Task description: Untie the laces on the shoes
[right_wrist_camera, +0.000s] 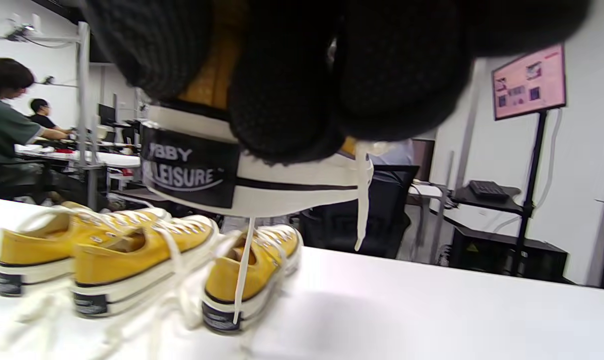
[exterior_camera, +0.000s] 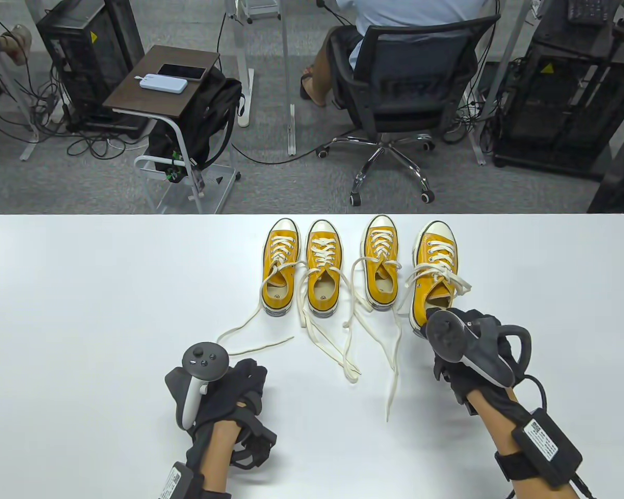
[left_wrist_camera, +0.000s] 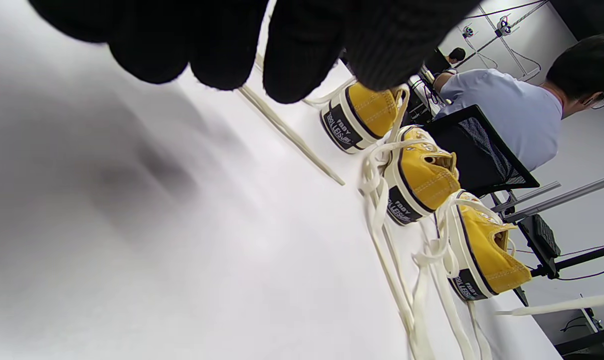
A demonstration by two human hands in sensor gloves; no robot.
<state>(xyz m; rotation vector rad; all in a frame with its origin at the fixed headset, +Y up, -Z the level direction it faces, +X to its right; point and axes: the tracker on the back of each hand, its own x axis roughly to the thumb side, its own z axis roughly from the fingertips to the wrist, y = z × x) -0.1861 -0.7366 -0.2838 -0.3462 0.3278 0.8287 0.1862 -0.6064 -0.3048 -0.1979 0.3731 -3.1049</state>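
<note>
Four yellow sneakers stand in a row on the white table (exterior_camera: 83,312), toes away from me. The leftmost shoe (exterior_camera: 280,270), second shoe (exterior_camera: 323,273) and third shoe (exterior_camera: 380,267) trail long loose white laces (exterior_camera: 343,343) toward me. My right hand (exterior_camera: 439,318) grips the heel of the rightmost shoe (exterior_camera: 434,270). In the right wrist view its heel (right_wrist_camera: 262,185) is raised off the table under my fingers (right_wrist_camera: 282,90), with a lace hanging down. My left hand (exterior_camera: 249,371) rests empty on the table beside the leftmost shoe's lace end (left_wrist_camera: 292,137).
The shoes stand close to the table's far edge. Beyond it are a person in an office chair (exterior_camera: 395,93), a small side table (exterior_camera: 161,83) with a phone, and computer racks. Bare table surface lies on both sides of the shoes.
</note>
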